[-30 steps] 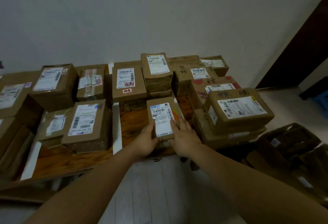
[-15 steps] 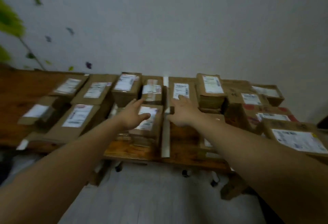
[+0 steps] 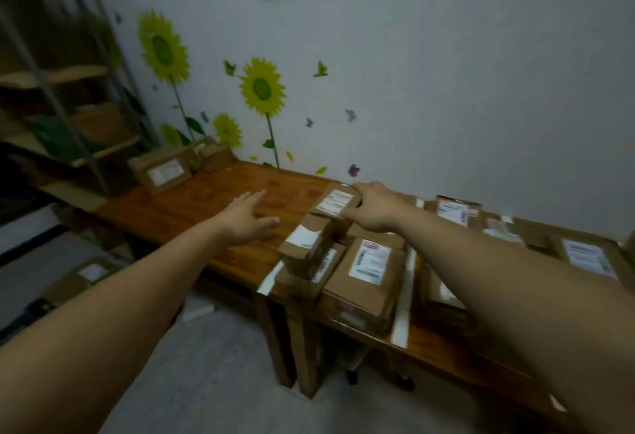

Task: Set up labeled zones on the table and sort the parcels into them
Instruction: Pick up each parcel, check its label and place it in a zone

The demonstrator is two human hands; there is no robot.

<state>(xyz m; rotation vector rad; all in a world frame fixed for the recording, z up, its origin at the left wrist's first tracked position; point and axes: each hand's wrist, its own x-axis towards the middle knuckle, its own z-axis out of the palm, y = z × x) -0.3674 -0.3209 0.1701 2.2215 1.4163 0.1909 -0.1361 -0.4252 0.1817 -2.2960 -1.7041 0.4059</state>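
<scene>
Two hands: left (image 3: 245, 219) splayed, right (image 3: 374, 208) around one parcel (image 3: 335, 202).

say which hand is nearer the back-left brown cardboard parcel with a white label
Right: right hand touches the brown cardboard parcel at its right end; left hand hovers to its left.

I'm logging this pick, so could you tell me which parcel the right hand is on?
The raised parcel at the cluster's far-left corner, white label up: the right hand grips its right end; no other is touched.
</scene>
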